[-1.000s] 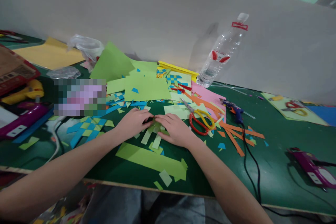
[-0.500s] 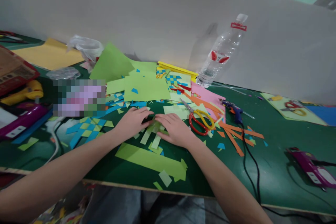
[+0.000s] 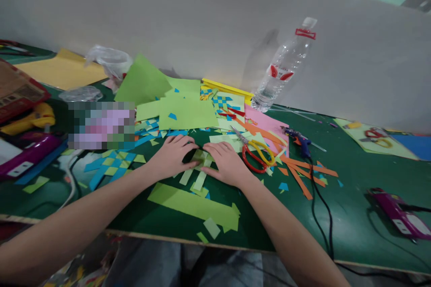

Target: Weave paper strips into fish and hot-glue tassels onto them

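Pale green paper strips (image 3: 199,171) lie crossed on the green table in front of me, their loose ends pointing my way. My left hand (image 3: 173,156) is curled at their left side, thumb on the near part and fingertips at the far edge. From the right, my right hand (image 3: 225,162) grips the same strips with bent fingers, its thumb low over them. Both hands partly hide the piece. Just right of my right hand rest scissors (image 3: 257,154) with red and yellow handles. A wide light green paper strip (image 3: 195,206) lies nearer to me.
Green paper sheets (image 3: 186,114) and a blue-green woven piece (image 3: 112,163) lie around. A clear bottle (image 3: 283,69) leans on the wall. At right are orange strips (image 3: 303,175), a blue glue gun (image 3: 303,143) with a black cord, and a purple device (image 3: 400,215).
My left thumb has moved toward me, away from its fingertips, and more of the crossed strips shows between my hands. My right fingers have shifted slightly. Other things lie as before.
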Available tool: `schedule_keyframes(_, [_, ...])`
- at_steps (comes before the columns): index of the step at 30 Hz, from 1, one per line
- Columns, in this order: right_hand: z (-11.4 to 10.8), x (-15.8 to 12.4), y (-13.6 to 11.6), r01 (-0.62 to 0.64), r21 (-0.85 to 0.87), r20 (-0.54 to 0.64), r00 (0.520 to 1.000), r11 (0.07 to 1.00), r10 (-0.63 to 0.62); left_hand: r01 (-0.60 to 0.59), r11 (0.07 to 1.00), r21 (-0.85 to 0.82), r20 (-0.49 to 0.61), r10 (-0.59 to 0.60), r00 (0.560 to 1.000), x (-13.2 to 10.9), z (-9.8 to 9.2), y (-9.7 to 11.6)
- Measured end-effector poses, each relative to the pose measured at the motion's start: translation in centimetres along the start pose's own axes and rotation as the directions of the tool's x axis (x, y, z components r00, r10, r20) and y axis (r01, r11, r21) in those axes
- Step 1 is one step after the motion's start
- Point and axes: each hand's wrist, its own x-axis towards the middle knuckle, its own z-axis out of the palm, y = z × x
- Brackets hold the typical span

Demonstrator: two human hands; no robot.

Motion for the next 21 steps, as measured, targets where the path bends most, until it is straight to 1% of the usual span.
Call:
schedule_keyframes(3, [0.02, 0.11, -0.07, -0.034, -0.022, -0.003, 0.999, 0.999, 0.034, 0.028, 0.998, -0.060, 0.009, -0.027, 1.000, 0.04, 0.15, -0.08])
schedule_keyframes(7, [0.20, 0.27, 0.01, -0.079, -0.020, -0.045, 0.996, 0.997, 0.078, 0.079, 0.979, -0.188, 0.008, -0.078, 0.997, 0.29, 0.18, -0.13])
schedule_keyframes(10, [0.26, 0.36, 0.06, -0.107, 0.010, -0.063, 0.992, 0.994, 0.108, 0.149, 0.943, -0.297, 0.003, -0.155, 0.988, 0.60, 0.00, -0.14])
schedule_keyframes(12, [0.27, 0.36, 0.04, -0.117, 0.048, -0.073, 0.990, 0.992, 0.120, 0.188, 0.898, -0.398, 0.002, -0.204, 0.979, 0.75, -0.12, -0.19])
schedule_keyframes(14, [0.31, 0.29, 0.01, -0.126, 0.121, -0.089, 0.987, 0.985, 0.137, 0.201, 0.832, -0.517, -0.007, -0.239, 0.971, 0.81, -0.18, -0.28])
schedule_keyframes(16, [0.38, 0.20, -0.01, -0.154, 0.243, -0.114, 0.976, 0.958, 0.186, 0.202, 0.762, -0.615, -0.025, -0.274, 0.961, 0.80, -0.22, -0.40])
schedule_keyframes(18, [0.45, 0.15, 0.03, -0.200, 0.405, -0.128, 0.954, 0.892, 0.272, 0.223, 0.701, -0.677, -0.022, -0.321, 0.947, 0.77, -0.28, -0.51])
schedule_keyframes(21, [0.51, 0.25, 0.16, -0.253, 0.616, -0.121, 0.906, 0.746, 0.407, 0.284, 0.603, -0.745, 0.021, -0.405, 0.914, 0.76, -0.44, -0.57])
